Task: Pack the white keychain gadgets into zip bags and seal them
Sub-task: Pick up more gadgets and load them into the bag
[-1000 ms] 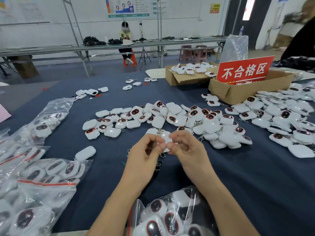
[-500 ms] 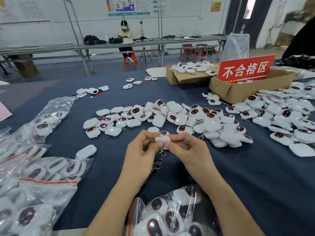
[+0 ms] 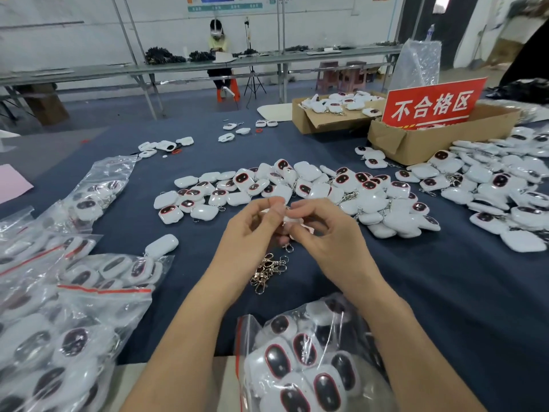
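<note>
Two bare forearms come up from the bottom edge of the frame, either side of a clear zip bag stuffed with white gadgets with dark oval faces. More filled bags, their red zip strips showing, are heaped at the lower left.

Above the near bag, at mid-frame, the left hand and right hand meet, knuckles outward and fingers curled inward. Both pinch one small white keychain gadget between thumb and fingertips, held above the dark blue tablecloth. The gadget is blurred and mostly hidden by the fingers; a metal clasp dangles under it. Just below the hands lies a small heap of gold-coloured clasps.

Beyond the hands, a loose pile of gadgets spreads across the middle of the cloth, and a second pile fills the right edge. Behind these, at the upper right, stands a cardboard box with a red sign printed in white characters, and left of it a lower box holding more gadgets. At the top of the frame, a person sits at a long bench.
</note>
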